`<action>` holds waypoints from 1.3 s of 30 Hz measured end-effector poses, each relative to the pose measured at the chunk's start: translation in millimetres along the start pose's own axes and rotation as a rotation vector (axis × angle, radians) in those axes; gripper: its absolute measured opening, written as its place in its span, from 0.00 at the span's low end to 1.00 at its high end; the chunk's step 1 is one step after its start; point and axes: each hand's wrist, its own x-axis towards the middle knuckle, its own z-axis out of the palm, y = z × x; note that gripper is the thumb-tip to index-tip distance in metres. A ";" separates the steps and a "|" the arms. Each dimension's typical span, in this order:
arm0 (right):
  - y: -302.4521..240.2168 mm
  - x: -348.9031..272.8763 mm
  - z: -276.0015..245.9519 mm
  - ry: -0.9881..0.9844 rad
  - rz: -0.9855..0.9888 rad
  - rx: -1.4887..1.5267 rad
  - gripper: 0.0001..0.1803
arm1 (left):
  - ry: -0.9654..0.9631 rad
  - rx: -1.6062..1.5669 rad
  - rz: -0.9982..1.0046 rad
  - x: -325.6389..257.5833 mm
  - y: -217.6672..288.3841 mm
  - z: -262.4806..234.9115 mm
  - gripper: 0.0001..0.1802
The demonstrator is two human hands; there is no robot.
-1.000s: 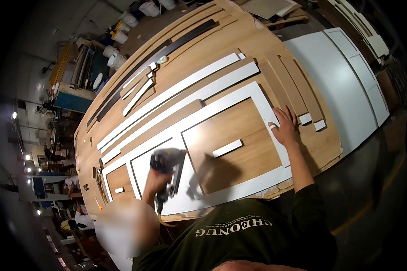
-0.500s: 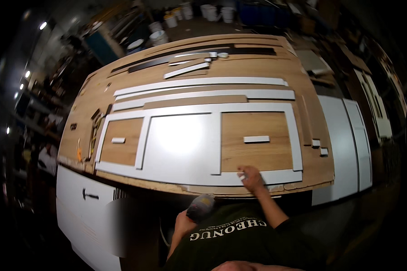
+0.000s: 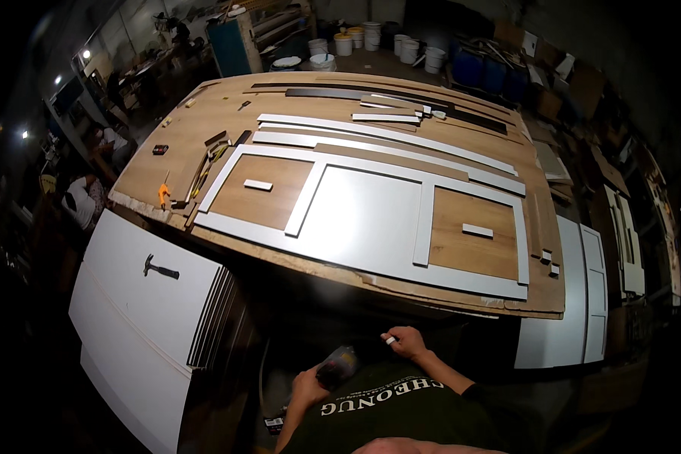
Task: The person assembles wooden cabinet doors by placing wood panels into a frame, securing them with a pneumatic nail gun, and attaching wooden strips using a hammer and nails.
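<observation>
My left hand [image 3: 307, 387] is closed round a dark grey, rounded, bottle-like thing [image 3: 337, 366], held close to my body; its exact kind cannot be made out. Just off the table's near edge, my right hand [image 3: 407, 343] has its fingers curled, with a small white piece [image 3: 390, 340] showing at the fingertips. Beyond both hands a white frame panel [image 3: 367, 216] lies flat on the wooden table [image 3: 272, 261]. Short white blocks [image 3: 477, 230] lie in its wood-coloured openings, one in each.
White strips [image 3: 386, 144] and dark strips [image 3: 401, 99] lie behind the panel. An orange-handled tool [image 3: 163, 194] is at the table's left. A hammer [image 3: 161, 268] rests on stacked white boards [image 3: 132, 310] at lower left. Buckets [image 3: 343, 44] stand behind; people sit far left.
My right hand has drawn back from the panel's near rail towards my body. The view has turned left, showing more of the stacked boards. My left hand still grips the dark thing.
</observation>
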 end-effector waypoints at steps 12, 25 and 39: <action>-81.8 27.3 50.2 -0.287 -0.168 -0.073 0.18 | 0.064 -0.100 -0.015 -44.2 -80.3 -9.9 0.29; -74.8 196.8 69.3 0.081 -0.228 0.162 0.14 | 0.104 -0.160 -0.128 45.1 -33.4 -98.8 0.23; -74.3 344.5 92.6 0.089 -0.062 -0.008 0.44 | 0.066 -0.119 -0.258 137.0 -1.1 -157.8 0.22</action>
